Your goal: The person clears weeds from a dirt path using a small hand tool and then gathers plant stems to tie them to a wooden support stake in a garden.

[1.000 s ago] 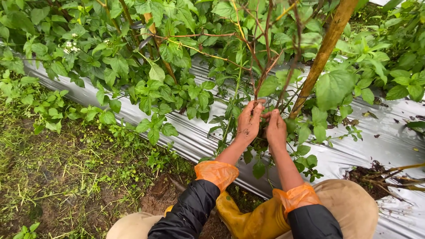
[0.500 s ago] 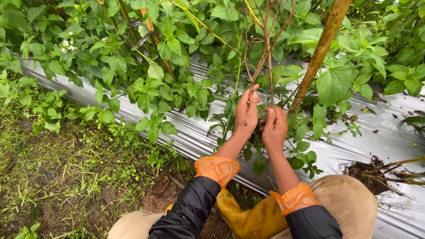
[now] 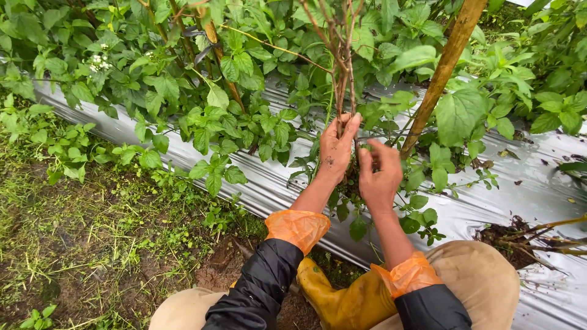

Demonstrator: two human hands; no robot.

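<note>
My left hand (image 3: 335, 150) is closed around a bundle of thin reddish-brown plant stems (image 3: 343, 67) that rise upright out of the silver plastic mulch (image 3: 501, 201). My right hand (image 3: 379, 174) sits just to the right of it, lower down among the leaves, fingers curled and slightly apart, touching no stem that I can make out. Both forearms wear orange cuffs over black sleeves. The base of the stems is hidden behind my hands and the leaves.
A slanted bamboo stake (image 3: 443, 73) stands just right of my hands. Leafy green plants (image 3: 208, 104) crowd the mulched bed. A yellow rubber boot (image 3: 348, 302) and my tan-trousered knees are at the bottom. Grass and muddy soil (image 3: 92, 244) lie left; a hole with roots (image 3: 526, 241) is at right.
The stems have been gathered from a spread, leaning position into an upright bundle, shifted left. My left hand rose with them; my right hand has come off the stems and dropped slightly.
</note>
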